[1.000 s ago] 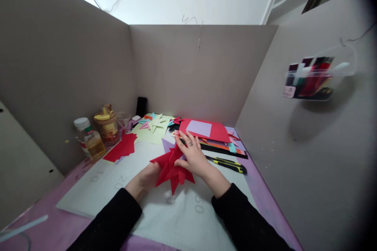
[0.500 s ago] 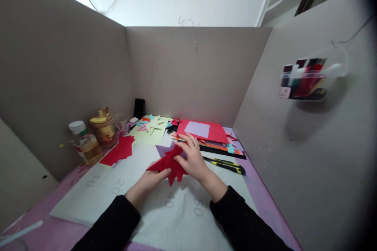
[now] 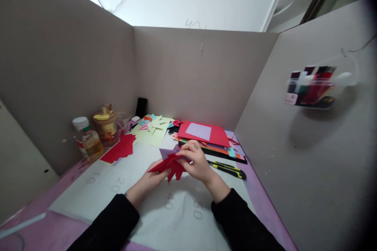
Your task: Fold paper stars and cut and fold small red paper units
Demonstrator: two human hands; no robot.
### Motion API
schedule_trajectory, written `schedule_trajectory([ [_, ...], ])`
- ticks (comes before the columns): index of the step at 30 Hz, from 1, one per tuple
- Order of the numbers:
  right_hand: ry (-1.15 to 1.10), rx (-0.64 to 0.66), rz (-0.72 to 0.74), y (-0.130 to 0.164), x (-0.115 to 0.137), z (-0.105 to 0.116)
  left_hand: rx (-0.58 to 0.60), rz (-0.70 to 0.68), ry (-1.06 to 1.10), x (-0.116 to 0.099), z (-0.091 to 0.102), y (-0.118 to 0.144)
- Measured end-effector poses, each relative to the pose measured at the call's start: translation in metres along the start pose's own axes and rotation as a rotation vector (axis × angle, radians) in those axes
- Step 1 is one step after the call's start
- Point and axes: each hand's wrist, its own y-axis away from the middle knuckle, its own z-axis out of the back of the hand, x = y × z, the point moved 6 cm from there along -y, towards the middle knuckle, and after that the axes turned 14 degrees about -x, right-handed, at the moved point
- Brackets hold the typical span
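The left hand (image 3: 151,175) is closed upon the red folded paper (image 3: 168,163) at its eight o'clock side; the right hand (image 3: 196,161) pinches it at two o'clock. This piece is above the white sheet (image 3: 147,211). From it, a cutter (image 3: 231,171) lies at three o'clock, red sheets (image 3: 119,150) at ten.

Pink table (image 3: 66,229), mostly covered by white numbered sheet (image 3: 156,219). Left edge: bottle (image 3: 94,147), cup (image 3: 107,130). Toward far-right corner: stacked coloured paper (image 3: 220,135); near right edge, utility knife (image 3: 229,170).
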Motion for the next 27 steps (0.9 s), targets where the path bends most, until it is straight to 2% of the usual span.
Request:
schedule_trajectory([
  [4,0.034,0.017,0.019,-0.002,0.003,0.004,0.057,-0.027,0.025,-0.005,-0.004,0.002],
  [9,-0.003,0.091,0.09,0.0,0.006,0.001,0.024,-0.034,0.052,-0.005,-0.003,0.001],
  [12,-0.015,0.069,0.024,0.001,0.002,-0.001,0.008,-0.028,0.047,-0.005,-0.003,0.001],
  [16,0.001,-0.039,-0.165,0.003,-0.008,0.001,0.002,0.007,0.065,-0.003,-0.006,0.002],
  [18,0.019,-0.06,-0.194,0.003,-0.009,0.001,-0.009,0.016,0.06,-0.002,-0.006,0.003],
  [27,0.013,0.033,0.022,-0.001,-0.004,0.003,-0.048,0.011,0.049,0.002,-0.002,0.001],
])
